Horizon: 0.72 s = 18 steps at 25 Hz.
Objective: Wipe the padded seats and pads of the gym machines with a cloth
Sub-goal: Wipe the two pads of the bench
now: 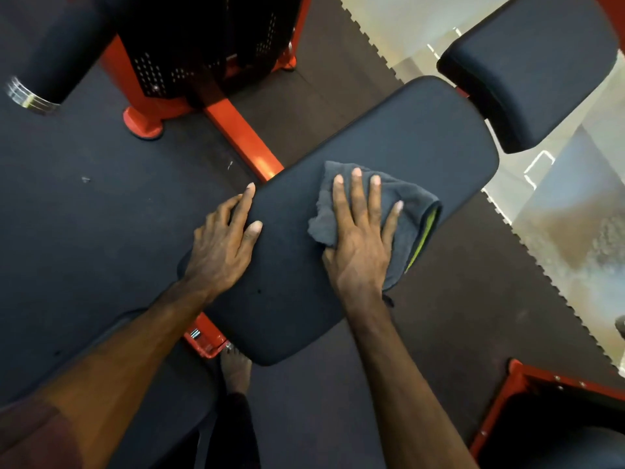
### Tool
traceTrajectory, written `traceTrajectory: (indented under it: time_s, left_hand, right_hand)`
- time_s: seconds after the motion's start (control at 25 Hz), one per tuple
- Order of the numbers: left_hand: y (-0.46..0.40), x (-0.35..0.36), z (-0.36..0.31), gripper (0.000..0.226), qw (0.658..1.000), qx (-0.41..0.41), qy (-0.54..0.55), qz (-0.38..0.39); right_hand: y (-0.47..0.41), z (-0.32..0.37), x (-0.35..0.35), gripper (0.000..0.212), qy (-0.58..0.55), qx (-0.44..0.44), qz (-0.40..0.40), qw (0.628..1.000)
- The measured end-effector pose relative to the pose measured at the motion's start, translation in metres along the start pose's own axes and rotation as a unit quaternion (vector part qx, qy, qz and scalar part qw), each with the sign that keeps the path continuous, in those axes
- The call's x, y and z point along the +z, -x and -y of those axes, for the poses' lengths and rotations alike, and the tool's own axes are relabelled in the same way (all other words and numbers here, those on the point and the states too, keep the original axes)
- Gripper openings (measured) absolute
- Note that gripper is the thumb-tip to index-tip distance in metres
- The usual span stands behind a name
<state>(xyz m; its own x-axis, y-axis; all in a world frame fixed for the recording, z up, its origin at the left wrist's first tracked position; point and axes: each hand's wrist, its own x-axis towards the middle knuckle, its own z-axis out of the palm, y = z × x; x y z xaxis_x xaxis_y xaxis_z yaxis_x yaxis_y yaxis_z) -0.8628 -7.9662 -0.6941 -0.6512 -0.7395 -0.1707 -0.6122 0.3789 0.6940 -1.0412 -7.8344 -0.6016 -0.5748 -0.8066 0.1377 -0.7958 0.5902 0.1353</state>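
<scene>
A long black padded seat with rounded corners (389,164) runs slantwise across the view, its matte cover smooth apart from a small dark speck near the near end; it sits on an orange-red steel frame (243,137) that shows beyond its far-left edge and again under its near corner. On the middle of the pad lies a crumpled dark grey cloth (411,211), folded over on itself, with a strip of yellow-green showing along its right-hand fold; the right hand (360,245) lies flat on top of it, fingers straight and slightly spread, pressing the cloth to the seat rather than gripping it. The left hand (221,242) rests on the pad's left edge, thumb on the top surface and fingers loosely extended over the rim, holding nothing. Just beyond the far end of the seat stands a second black cushioned pad (531,69), close to it; dark rubber floor matting (84,198) lies beneath.
</scene>
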Motion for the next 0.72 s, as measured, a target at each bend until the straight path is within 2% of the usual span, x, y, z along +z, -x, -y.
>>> traceTrajectory:
  time_s: [0.08, 0.12, 0.2, 0.32, 0.36, 0.44, 0.52, 0.56, 0.64, 0.72]
  left_hand:
    - [0.004, -0.002, 0.002, 0.063, 1.000, -0.012, 0.004, 0.008]
    - [0.007, -0.003, 0.004, 0.064, 1.000, -0.016, 0.007, 0.010]
    - [0.012, -0.005, 0.009, 0.067, 1.000, -0.020, 0.009, 0.013]
    - [0.016, -0.004, 0.016, 0.067, 1.000, -0.027, 0.011, 0.012]
    - [0.017, -0.003, 0.017, 0.067, 0.999, -0.029, 0.010, 0.009]
    - [0.017, -0.001, 0.017, 0.067, 0.999, -0.031, 0.010, 0.007]
    - [0.016, -0.001, 0.017, 0.066, 0.999, -0.035, 0.010, 0.002]
    - [0.017, -0.001, 0.017, 0.067, 0.999, -0.036, 0.012, 0.000]
    - [0.018, 0.000, 0.017, 0.067, 0.999, -0.035, 0.012, -0.006]
    - [0.018, 0.003, 0.018, 0.066, 0.999, -0.035, 0.011, -0.015]
  right_hand:
    - [0.035, 0.009, 0.001, 0.096, -0.026, 0.056, 0.004, 0.998]
    - [0.054, 0.019, 0.002, 0.096, -0.031, 0.047, 0.020, 0.998]
    - [0.067, 0.034, 0.009, 0.098, -0.028, -0.020, 0.048, 0.998]
    - [0.012, 0.034, 0.009, 0.099, -0.004, -0.167, 0.055, 0.984]
    - [-0.010, 0.029, 0.007, 0.097, 0.014, -0.190, 0.045, 0.981]
    - [-0.034, 0.020, 0.003, 0.098, 0.016, -0.135, 0.018, 0.991]
    - [-0.017, 0.025, -0.001, 0.100, -0.013, -0.038, 0.008, 0.999]
    - [0.003, 0.033, 0.000, 0.101, -0.025, -0.017, 0.017, 0.999]
    - [0.041, 0.047, 0.004, 0.103, -0.025, -0.024, 0.053, 0.998]
    - [0.038, 0.061, 0.008, 0.103, -0.028, -0.074, 0.075, 0.994]
